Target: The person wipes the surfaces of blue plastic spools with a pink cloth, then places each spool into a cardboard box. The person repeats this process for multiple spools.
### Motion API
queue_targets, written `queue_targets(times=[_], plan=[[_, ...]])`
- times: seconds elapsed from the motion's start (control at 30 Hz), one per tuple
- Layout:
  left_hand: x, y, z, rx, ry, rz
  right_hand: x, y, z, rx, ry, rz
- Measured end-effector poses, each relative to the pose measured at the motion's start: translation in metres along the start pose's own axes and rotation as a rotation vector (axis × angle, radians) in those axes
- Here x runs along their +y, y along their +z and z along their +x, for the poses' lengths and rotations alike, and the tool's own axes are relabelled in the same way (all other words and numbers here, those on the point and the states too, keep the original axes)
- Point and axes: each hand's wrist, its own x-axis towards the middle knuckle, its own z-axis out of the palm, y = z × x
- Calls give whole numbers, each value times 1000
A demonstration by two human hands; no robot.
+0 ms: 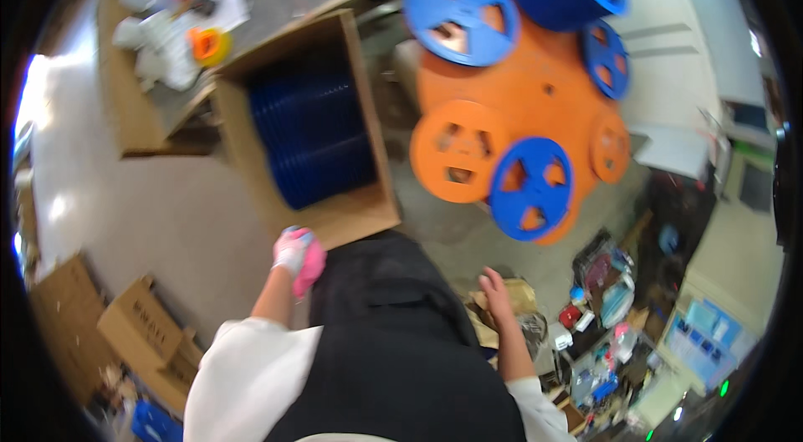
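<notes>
Beside the gloved left hand (299,259), one cardboard box (360,216) holds blue reels (314,137).

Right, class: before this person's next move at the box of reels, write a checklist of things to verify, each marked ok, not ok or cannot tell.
1. Box open at the top: ok.
2. Blue reels stacked upright inside the box: ok.
3. Left hand, in a pink and white glove, at the box's near edge: ok; whether it touches, cannot tell.
4. Right hand free: ok, bare, fingers spread, holding nothing.
5. Loose reels, orange and blue, piled right of the box: ok.
6. Floor left of the box: cannot tell, blurred.
</notes>
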Motion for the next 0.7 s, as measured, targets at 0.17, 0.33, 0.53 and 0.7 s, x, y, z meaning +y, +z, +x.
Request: queue_targets(times=[0.17,0.33,0.53,0.7], plan=[[-17,3,-20,70,187,189,45,-30,66,199,-15,-321],[-34,5,-37,97,124,421,61,-54,135,482,-40,-619],[-30,19,-65,46,106,561,95,-77,170,487,-366,-937],[-6,36,-63,-26,244,732,141,-57,86,390,-546,-627]])
